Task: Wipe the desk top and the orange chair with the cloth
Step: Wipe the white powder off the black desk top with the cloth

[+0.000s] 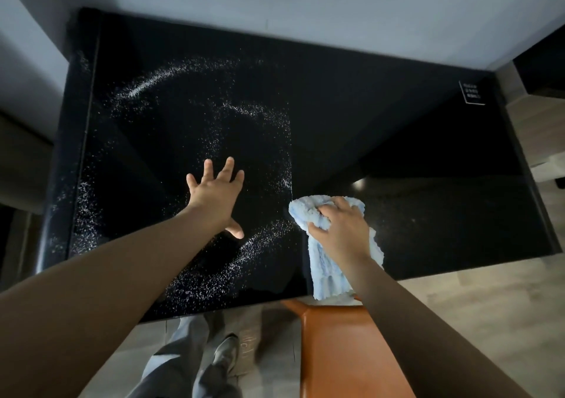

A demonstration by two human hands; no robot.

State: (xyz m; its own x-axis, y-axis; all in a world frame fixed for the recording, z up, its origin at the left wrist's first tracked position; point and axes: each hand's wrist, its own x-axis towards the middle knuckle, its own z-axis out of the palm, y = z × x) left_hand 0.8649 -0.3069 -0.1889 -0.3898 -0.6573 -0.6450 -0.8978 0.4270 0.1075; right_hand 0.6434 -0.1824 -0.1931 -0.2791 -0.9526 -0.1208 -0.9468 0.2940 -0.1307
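The black glossy desk top (397, 128) fills the middle of the view. White powdery specks (244, 113) lie in curved streaks over its left half; the right half looks dark and bare. My left hand (217, 193) rests flat on the desk with fingers spread, among the specks. My right hand (342, 226) grips a bunched light blue cloth (324, 263) on the desk near the front edge, right at the border of the speckled area. The cloth's tail hangs over the desk's front edge. The orange chair (339, 351) stands just below the desk edge, under my right forearm.
A small white-printed card (472, 92) stands at the desk's far right corner. Grey walls close in behind and at the left. My legs and a shoe (226, 355) are on the pale wood floor (477, 306) left of the chair.
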